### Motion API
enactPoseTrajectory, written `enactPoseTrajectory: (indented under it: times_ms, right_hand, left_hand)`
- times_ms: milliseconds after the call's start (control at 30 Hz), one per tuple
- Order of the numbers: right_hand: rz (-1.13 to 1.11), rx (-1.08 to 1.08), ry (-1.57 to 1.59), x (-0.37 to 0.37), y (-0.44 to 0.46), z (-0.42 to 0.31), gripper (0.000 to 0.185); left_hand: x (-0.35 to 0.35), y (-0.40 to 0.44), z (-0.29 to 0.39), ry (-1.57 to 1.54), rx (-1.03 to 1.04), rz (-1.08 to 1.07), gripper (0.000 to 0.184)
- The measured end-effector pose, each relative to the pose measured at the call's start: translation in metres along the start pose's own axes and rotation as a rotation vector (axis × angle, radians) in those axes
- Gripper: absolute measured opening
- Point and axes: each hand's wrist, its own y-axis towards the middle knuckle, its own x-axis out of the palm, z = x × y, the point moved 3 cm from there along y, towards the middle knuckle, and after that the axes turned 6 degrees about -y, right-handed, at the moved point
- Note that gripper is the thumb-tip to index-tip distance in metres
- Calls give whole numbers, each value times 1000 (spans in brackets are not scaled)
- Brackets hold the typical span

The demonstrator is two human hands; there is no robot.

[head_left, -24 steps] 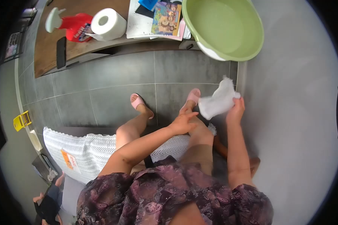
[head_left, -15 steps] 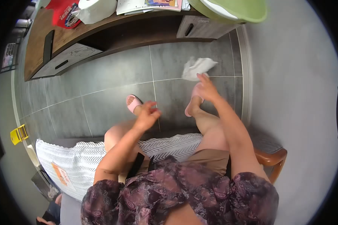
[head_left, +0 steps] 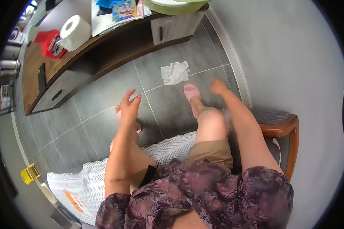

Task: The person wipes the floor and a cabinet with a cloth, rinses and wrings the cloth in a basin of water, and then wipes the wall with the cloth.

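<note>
A crumpled white sheet of tissue or cloth (head_left: 175, 73) lies on the grey tiled floor, just beyond the pink slipper (head_left: 192, 91) on my right foot. My right hand (head_left: 218, 87) hangs above the floor to the right of that slipper, apart from the sheet, its fingers curled in and nothing visible in them. My left hand (head_left: 130, 107) is raised over my left foot, thumb and fingers apart, holding nothing. It partly hides the left pink slipper (head_left: 118, 110).
Ahead stands a low wooden cabinet (head_left: 114, 55) bearing a paper roll (head_left: 75, 33), a red package (head_left: 51, 44), papers (head_left: 99, 21) and a green basin (head_left: 176, 8). A wall (head_left: 279, 68) and a wooden armrest (head_left: 283, 128) are on my right. A yellow stool (head_left: 30, 174) stands far left.
The white sheet, near my right hand before, now lies flatter on the floor. My right hand has drawn away to the right and its fingers have curled. My view has turned.
</note>
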Motion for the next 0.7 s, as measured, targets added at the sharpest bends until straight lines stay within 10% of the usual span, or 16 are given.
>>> enactPoseTrajectory:
  times_ms: [300,367,700]
  right_hand:
    - [-326,-160,-96,26,61,-85,32]
    - [-96,-287,-132,94,104,-83,34]
    - [18,-370,-106,173,187,-145,43]
  left_hand:
    - [40,17,-38,151,-274,-374,37]
    - [48,18,-43,129,-36,-413,37]
    - [58,32,-65,312,-393,-494,39]
